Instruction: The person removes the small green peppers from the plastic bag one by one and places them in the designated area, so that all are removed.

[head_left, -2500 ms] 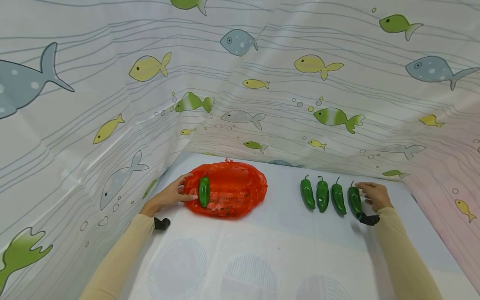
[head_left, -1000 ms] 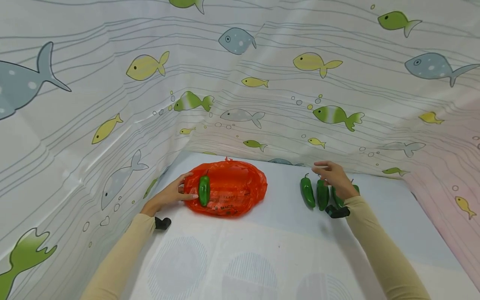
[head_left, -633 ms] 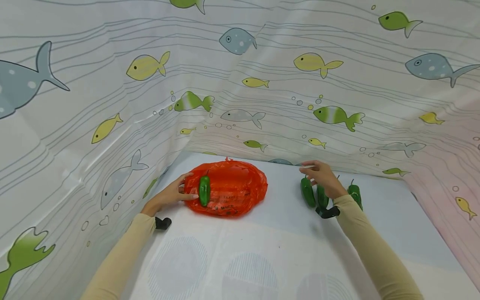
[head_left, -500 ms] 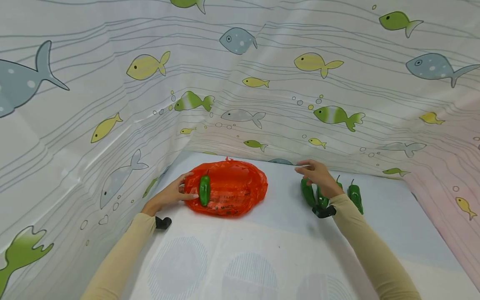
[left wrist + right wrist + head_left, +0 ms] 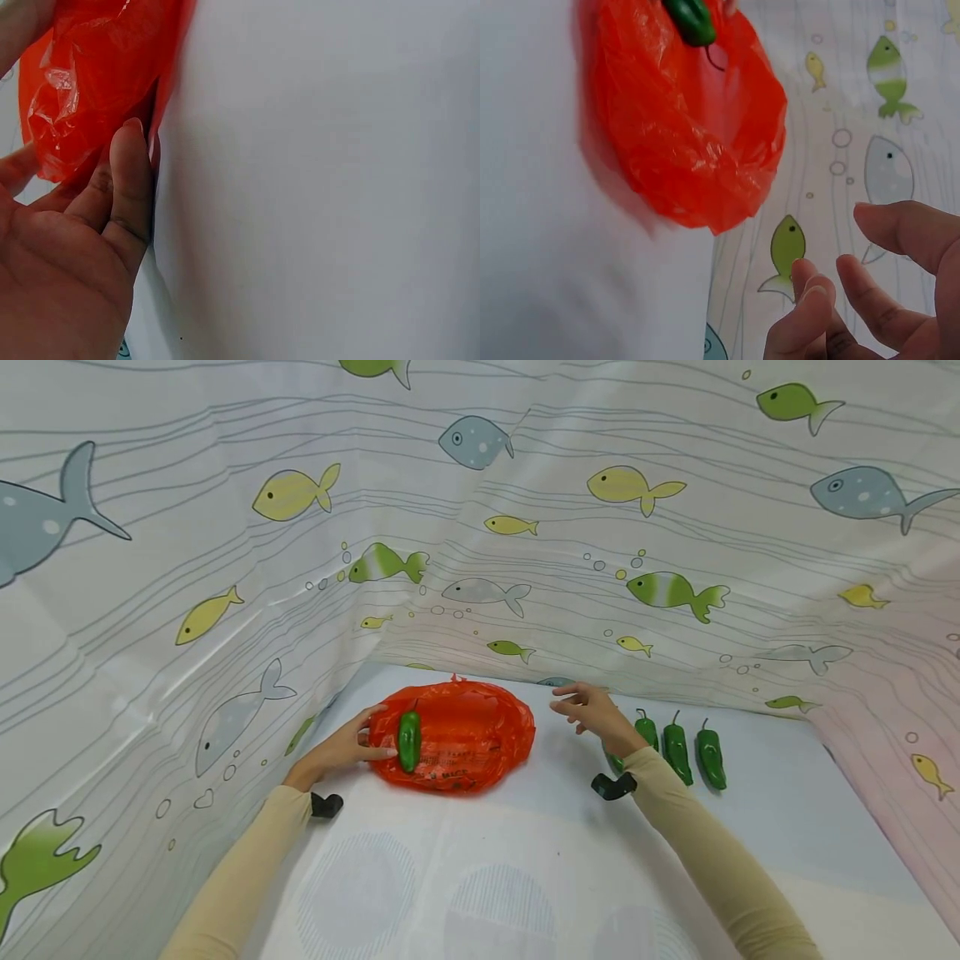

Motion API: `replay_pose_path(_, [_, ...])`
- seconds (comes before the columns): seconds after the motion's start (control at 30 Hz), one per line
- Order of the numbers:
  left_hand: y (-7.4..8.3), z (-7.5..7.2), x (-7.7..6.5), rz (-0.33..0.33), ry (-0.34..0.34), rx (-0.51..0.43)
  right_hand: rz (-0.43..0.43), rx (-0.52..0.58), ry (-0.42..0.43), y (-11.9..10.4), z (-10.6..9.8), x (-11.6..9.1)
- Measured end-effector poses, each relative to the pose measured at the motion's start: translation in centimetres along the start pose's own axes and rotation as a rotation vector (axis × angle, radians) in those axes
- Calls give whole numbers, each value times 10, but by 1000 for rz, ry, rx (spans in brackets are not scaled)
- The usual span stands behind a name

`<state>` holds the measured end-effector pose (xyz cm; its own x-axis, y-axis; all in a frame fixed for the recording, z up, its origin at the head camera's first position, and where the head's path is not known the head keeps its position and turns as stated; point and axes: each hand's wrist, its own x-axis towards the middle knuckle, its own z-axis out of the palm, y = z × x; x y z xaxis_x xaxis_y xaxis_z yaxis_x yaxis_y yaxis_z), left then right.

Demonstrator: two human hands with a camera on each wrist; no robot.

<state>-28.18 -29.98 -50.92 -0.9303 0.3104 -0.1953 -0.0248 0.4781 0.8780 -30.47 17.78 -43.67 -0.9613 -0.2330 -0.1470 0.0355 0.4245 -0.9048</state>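
A crumpled red plastic bag (image 5: 472,735) lies at the back left of the table. My left hand (image 5: 343,745) holds the bag by its left side; its fingers (image 5: 131,169) press against the plastic at the table. On the bag, just beyond that thumb, rests a green jalapeño pepper (image 5: 408,742). My right hand (image 5: 600,714) holds nothing, fingers loosely spread, in the air between the bag and a row of peppers. Its wrist partly covers the row's leftmost pepper (image 5: 613,762). Three more green peppers (image 5: 677,753) lie to its right, stems pointing away.
A white table (image 5: 480,843) with faint printed circles is enclosed by a fish-patterned sheet (image 5: 525,568) at the back and both sides. Black wrist mounts (image 5: 613,787) stick out from both sleeves.
My right hand has moved left from beside the rightmost pepper, over the row, toward the bag, uncovering the peppers on the right. My left hand, the bag and its pepper keep their places.
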Motion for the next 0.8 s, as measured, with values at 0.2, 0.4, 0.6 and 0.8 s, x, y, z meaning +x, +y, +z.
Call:
replay_pose_path(0.2, [-1,-1,1,-2,-4,13,-33,13,-30,-9,23,3])
replay_pose_path(0.4, [-2,-1,1,-4,-5,15,-47,46,-67,-18,43,6])
replay_pose_path(0.6, [-3,-1,1,-2,-4,5,-41,45,-94,-23,61,9])
replay_pose_path(0.8, [0,0,-1,2,-4,7,-69,36,-125,-25,80,13])
